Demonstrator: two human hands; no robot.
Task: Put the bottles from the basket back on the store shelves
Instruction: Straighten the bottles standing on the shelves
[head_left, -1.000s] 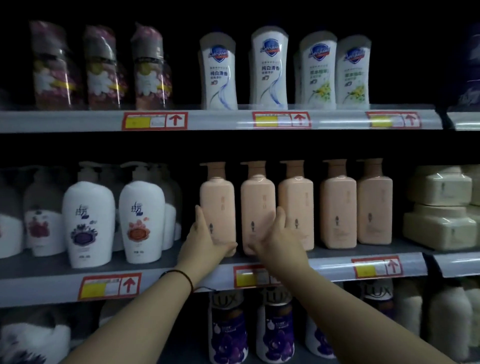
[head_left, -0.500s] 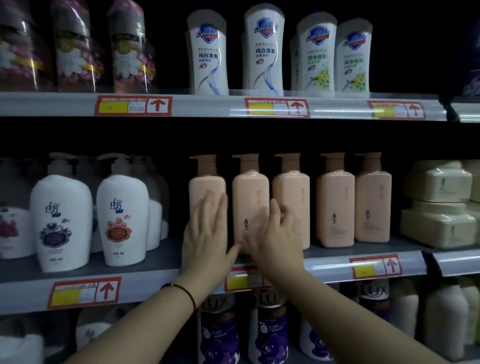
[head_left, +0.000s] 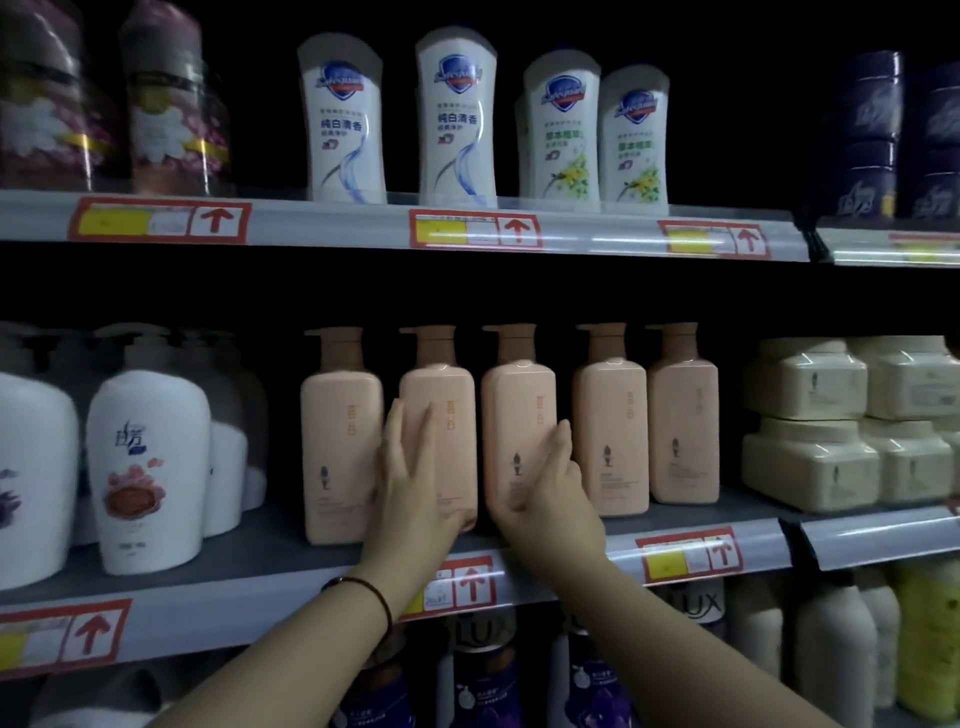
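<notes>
Dim store aisle, middle shelf: squaring up a row of five peach pump bottles.
My left hand lies flat, fingers straight and slightly spread, on the second bottle; my right hand cups the third bottle low on its right edge, fingers curled round it. Placing looks done; next I'd nudge both flush. Basket out of view.

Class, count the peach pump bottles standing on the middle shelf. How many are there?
5, in one row: far left, second under the left hand, third held by the right hand, fourth, fifth. More may stand hidden behind.
</notes>
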